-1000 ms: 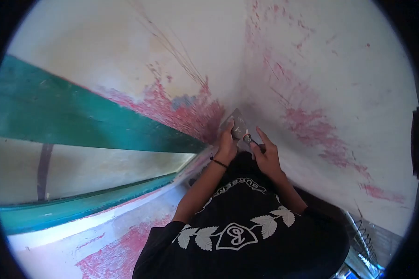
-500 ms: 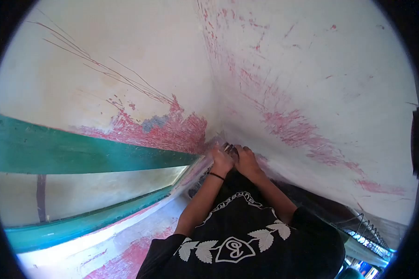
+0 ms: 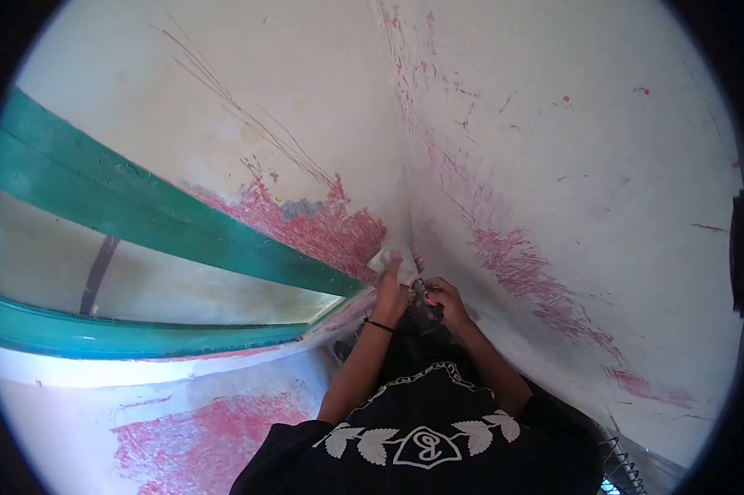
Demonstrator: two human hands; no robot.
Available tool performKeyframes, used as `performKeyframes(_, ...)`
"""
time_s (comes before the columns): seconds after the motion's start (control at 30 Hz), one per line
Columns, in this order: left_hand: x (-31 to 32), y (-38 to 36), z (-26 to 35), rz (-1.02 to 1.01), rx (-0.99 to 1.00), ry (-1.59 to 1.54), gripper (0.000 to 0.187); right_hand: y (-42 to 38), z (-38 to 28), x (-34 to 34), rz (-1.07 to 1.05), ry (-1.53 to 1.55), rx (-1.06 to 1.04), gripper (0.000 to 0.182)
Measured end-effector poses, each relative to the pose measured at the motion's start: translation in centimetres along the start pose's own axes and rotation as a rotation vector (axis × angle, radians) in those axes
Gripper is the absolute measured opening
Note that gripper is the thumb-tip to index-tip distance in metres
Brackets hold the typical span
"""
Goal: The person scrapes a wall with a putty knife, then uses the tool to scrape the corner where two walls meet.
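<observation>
Two walls are joined in a corner (image 3: 405, 198) ahead. A beam (image 3: 165, 219) is run along the left wall (image 3: 248, 74), ending just left of the corner. Both hands are placed at the corner's foot, the left hand (image 3: 391, 293) beside the right hand (image 3: 444, 301), with a scraper (image 3: 386, 261) set against the wall above the left hand.

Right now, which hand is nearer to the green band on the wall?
Left. The left hand is just right of the green band's end, pressing the scraper blade into the corner; the right hand is farther right.
</observation>
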State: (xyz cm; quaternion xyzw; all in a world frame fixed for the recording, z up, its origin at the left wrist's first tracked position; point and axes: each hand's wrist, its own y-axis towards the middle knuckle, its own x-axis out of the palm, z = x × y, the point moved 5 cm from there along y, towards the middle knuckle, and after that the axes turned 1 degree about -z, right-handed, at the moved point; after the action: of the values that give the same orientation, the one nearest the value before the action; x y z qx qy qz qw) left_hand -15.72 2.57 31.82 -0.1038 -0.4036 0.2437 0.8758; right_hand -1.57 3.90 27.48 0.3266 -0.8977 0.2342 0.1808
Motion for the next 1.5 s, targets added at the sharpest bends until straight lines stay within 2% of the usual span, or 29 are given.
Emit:
performKeyframes(0.07, 1.1, -1.4, 2.6, 0.077, 0.138, 0.120, 0.037, 0.0, -2.0, 2.2, -0.014, -0.055, -0.075, 0.025)
performKeyframes(0.17, -0.2, -0.5, 4.8, 0.153, 0.430, 0.190, 0.029, -0.4, -7.6, 6.5, 0.035, -0.568, -0.580, 0.033)
performKeyframes(0.27, 0.6, -0.9, 7.8, 0.104, 0.410, 0.131, 0.030, -0.1, -9.2, 9.0, 0.060, -0.668, -0.703, 0.041)
performKeyframes(0.37, -0.3, -0.7, 9.5, 0.167, 0.503, 0.147, 0.029, 1.2, -8.2, 10.5, 0.061, -0.764, -0.929, 0.044)
performKeyframes(0.47, -0.8, -0.9, 9.9, 0.237, 0.526, 0.183, 0.026, 2.5, -6.3, 10.4, 0.095, -0.783, -0.913, 0.043)
performKeyframes(0.5, -0.5, -0.7, 9.7, 0.203, 0.586, 0.069, 0.023, 2.7, -6.3, 10.7, 0.113, -0.782, -0.966, 0.044)
performKeyframes(0.57, -0.9, -0.1, 10.5, 0.158, 0.607, 0.155, 0.019, 3.4, -6.3, 11.2, 0.153, -0.782, -1.072, 0.046)
performKeyframes(0.67, -0.5, -0.5, 11.6, 0.111, 0.607, 0.224, 0.019, 2.7, -6.6, 12.8, 0.231, -0.827, -0.968, 0.049)
performKeyframes(0.77, 0.5, -0.9, 12.2, 0.100, 0.585, 0.220, 0.022, 3.2, -6.0, 12.1, 0.209, -0.835, -0.935, 0.052)
performKeyframes(0.87, 0.9, -1.6, 11.9, 0.132, 0.519, 0.184, 0.024, 3.2, -4.9, 11.9, 0.193, -0.860, -0.806, 0.053)
performKeyframes(0.9, 0.9, -1.7, 12.0, 0.149, 0.496, 0.168, 0.024, 3.0, -5.0, 12.2, 0.206, -0.826, -0.846, 0.053)
performKeyframes(0.97, 2.2, -2.6, 14.2, 0.173, 0.560, 0.353, 0.026, 3.1, -5.8, 13.2, 0.222, -0.757, -0.931, 0.053)
performKeyframes(1.0, 2.4, -3.0, 14.7, 0.192, 0.583, 0.446, 0.027, 3.1, -6.3, 13.5, 0.222, -0.775, -0.910, 0.053)
performKeyframes(1.1, 2.6, -2.9, 14.7, 0.156, 0.617, 0.437, 0.027, 2.6, -7.1, 13.7, 0.218, -0.813, -0.841, 0.053)
performKeyframes(1.2, 1.9, -2.8, 14.0, 0.175, 0.733, 0.453, 0.027, 2.8, -6.0, 12.9, 0.199, -0.805, -0.829, 0.053)
performKeyframes(1.3, 2.0, -2.3, 13.6, 0.132, 0.650, 0.266, 0.027, 3.0, -6.0, 12.8, 0.185, -0.773, -0.850, 0.054)
performKeyframes(1.4, 1.5, -1.6, 13.1, 0.117, 0.560, 0.266, 0.024, 2.2, -7.2, 13.6, 0.175, -0.755, -0.848, 0.054)
performKeyframes(1.5, 0.6, -1.4, 12.3, 0.151, 0.592, 0.284, 0.024, 2.3, -7.2, 13.1, 0.171, -0.786, -0.825, 0.054)
